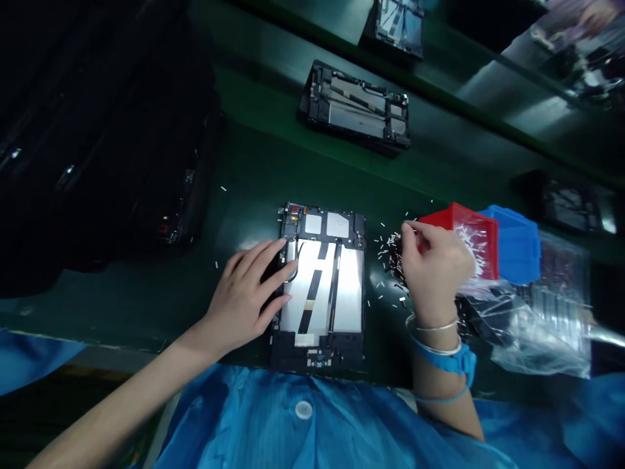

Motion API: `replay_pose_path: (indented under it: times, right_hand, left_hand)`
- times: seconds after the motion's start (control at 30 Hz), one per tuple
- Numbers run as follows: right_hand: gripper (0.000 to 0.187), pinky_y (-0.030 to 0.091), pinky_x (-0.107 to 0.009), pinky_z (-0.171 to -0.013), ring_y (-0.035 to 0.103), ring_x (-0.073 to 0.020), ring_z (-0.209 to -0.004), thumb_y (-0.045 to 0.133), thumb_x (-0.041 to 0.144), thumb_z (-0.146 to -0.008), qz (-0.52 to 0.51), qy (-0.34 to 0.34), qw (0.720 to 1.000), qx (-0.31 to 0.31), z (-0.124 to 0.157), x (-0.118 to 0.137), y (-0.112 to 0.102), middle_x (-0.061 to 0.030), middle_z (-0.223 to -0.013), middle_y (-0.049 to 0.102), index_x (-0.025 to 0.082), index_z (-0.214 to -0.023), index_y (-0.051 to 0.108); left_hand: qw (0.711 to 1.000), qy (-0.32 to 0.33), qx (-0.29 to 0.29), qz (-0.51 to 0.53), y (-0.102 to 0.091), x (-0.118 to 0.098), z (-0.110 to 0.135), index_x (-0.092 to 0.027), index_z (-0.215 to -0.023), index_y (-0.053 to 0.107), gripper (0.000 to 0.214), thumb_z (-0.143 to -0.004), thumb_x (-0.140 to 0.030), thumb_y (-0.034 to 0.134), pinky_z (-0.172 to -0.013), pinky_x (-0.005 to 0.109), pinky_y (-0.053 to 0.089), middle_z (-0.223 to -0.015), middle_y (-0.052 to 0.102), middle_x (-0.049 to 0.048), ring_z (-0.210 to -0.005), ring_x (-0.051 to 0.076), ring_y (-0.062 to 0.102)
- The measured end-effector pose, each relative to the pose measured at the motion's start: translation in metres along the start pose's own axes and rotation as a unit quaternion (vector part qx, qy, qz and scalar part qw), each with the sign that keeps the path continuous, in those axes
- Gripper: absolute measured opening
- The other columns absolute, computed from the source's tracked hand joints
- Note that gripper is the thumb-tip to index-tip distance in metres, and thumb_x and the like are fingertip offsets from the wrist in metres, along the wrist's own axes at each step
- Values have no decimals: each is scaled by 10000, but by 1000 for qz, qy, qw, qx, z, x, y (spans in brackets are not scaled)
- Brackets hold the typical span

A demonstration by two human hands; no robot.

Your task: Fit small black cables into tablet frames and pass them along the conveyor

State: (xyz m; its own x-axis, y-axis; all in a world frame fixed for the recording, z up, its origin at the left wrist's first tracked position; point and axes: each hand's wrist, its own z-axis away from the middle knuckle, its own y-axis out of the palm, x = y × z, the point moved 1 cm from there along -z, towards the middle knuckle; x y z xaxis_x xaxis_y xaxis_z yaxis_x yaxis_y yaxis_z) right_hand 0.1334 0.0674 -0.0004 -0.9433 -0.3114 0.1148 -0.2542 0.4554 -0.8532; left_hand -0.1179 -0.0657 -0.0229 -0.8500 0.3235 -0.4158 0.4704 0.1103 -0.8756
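Observation:
An opened tablet [349, 286] lies flat in front of me, its silver battery area, black ribbon cables and circuit boards exposed. My left hand [249, 293] rests on its left edge with the fingers spread. To the right of the tablet, my right hand [432, 264] is above a heap of small dark and white parts [394, 251], its thumb and forefinger pinched together. Whatever is between those fingertips is too small to make out. Just behind that hand stands a red bin [452, 218] with tiny white pieces in a clear bag.
A blue bin [515, 244] adjoins the red one. Clear plastic bags [541, 326] lie at the right. Another opened tablet [359, 107] sits farther back, with one more [400, 26] beyond a rail. Dark stacked devices [97, 163] fill the left side. A co-worker's hand [596, 16] shows top right.

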Motion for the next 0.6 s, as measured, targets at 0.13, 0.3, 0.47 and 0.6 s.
replay_pose_path:
  times: [0.13, 0.3, 0.47, 0.6]
  right_hand:
    - [249, 398, -311, -625, 551, -205, -728, 572, 328, -878, 10, -20, 1000, 10, 18, 1, -5, -73, -736, 661, 142, -919, 732]
    - [204, 442, -295, -658, 573, -190, -744, 542, 265, -893, -44, -69, 996, 38, 31, 22, -14, -59, -788, 695, 160, -919, 714]
    - [324, 414, -260, -561, 556, -153, -588, 486, 351, -936, -56, -49, 993, 93, 57, 22, -27, -40, -662, 659, 127, -938, 720]
    - [501, 348, -241, -456, 498, -124, -436, 405, 487, -953, -79, -7, 979, 186, 94, 26, -33, 7, -516, 565, 100, -1078, 699]
  left_hand:
    - [998, -8, 22, -51, 7, 0, 0, -188, -1331, 524, 402, -938, -255, 474, -972, 485, 388, -1468, 401, 192, -1358, 341, 360]
    - [998, -26, 19, -50, 11, 3, -12, -193, -1343, 520, 412, -944, -274, 461, -986, 510, 375, -1479, 383, 197, -1370, 354, 342]
    - [996, -77, -19, 26, 5, 4, -15, -218, -1335, 516, 393, -961, -301, 428, -1020, 495, 380, -1456, 420, 154, -1349, 311, 376]
    - [982, -164, -66, 67, 7, -14, 20, -242, -1332, 505, 393, -948, -308, 452, -1020, 502, 400, -1374, 508, 122, -1263, 286, 466]
